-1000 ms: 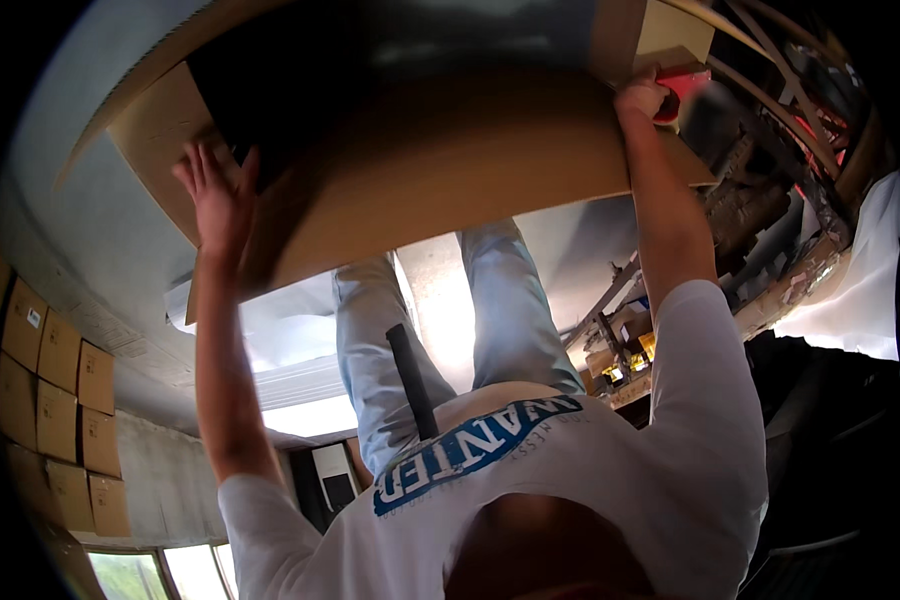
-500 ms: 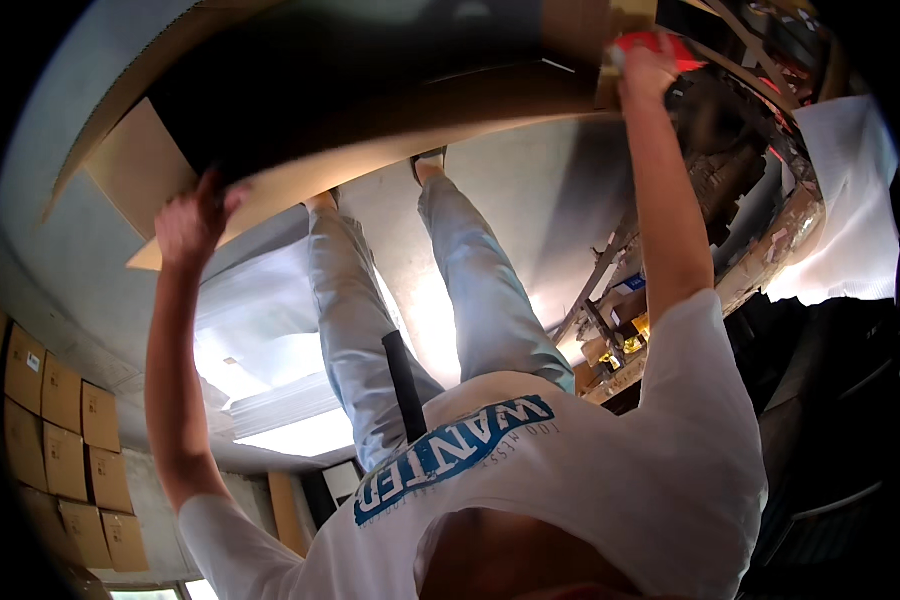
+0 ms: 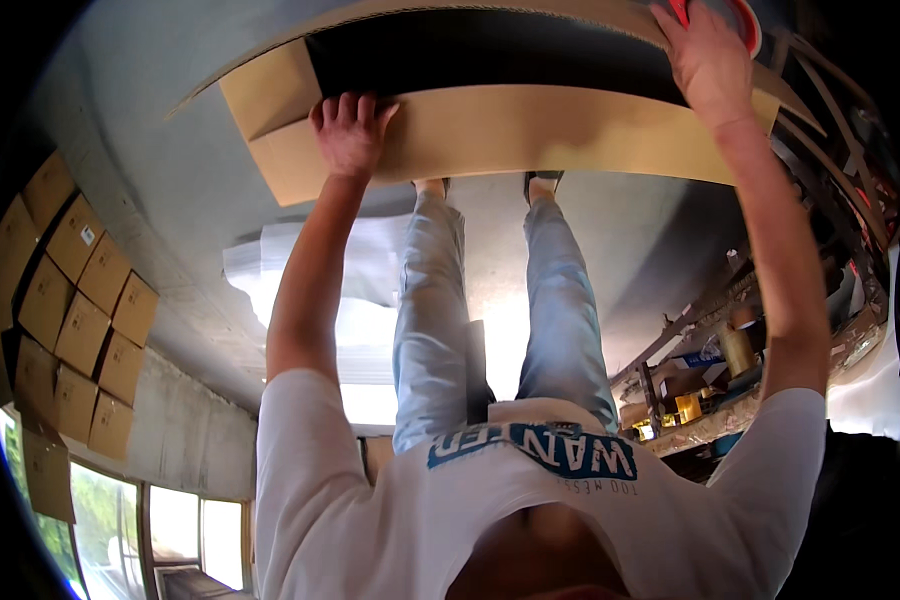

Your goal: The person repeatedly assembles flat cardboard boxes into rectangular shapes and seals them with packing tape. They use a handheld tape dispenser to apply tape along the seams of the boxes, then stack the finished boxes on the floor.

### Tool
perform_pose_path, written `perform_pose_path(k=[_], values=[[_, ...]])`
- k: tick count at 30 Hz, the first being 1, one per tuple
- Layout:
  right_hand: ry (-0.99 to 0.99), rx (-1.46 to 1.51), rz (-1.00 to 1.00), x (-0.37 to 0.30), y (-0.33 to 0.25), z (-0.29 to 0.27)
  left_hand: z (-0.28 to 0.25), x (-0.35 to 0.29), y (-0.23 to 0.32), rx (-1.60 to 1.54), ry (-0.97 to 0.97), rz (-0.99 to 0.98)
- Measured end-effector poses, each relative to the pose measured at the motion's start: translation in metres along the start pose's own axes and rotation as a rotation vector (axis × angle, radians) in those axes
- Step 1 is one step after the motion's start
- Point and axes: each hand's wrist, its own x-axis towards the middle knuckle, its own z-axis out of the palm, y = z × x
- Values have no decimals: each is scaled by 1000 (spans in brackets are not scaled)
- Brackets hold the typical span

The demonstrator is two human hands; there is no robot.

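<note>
A large open cardboard box [image 3: 530,125] stands in front of me, its inside dark and its far edge curving across the top of the view. My left hand [image 3: 352,135] grips the near panel close to its left end, fingers bent over the top edge. A short side flap [image 3: 270,90] stands just left of that hand. At the box's right end, my right hand [image 3: 712,70] is closed around a red tape roll [image 3: 748,25], which is partly hidden by the fingers and cut off by the view's edge.
Stacked cardboard cartons [image 3: 75,310] line the wall at left, above windows [image 3: 175,525]. White sheets [image 3: 355,330] lie on the floor near my legs. A cluttered shelf [image 3: 700,400] with small goods runs along the right side.
Both hands and the box have shifted rightward in view as the view turned. My left hand now sits further in along the near panel. The red tape roll stays in my right hand.
</note>
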Motion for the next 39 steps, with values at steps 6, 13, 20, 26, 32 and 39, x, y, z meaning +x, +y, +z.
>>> perform_pose_path(k=[6, 13, 20, 26, 32, 39], values=[[291, -223, 64, -75, -59, 110, -13, 3, 17, -69, 97, -20], [66, -392, -52, -66, -72, 84, -52, -36, 44, -448, 99, 75], [75, 280, 7, -66, -61, 35, -15, 13, 47, -209, -16, 58], [269, 1221, 265, -100, -118, -31, -7, 20, 56, -199, -34, 76], [125, 1470, 614, -11, -126, -73, -8, 20, 63, -211, -41, 42], [-97, 1288, 707, -118, -165, 27, -11, 19, 68, -124, -138, 37]])
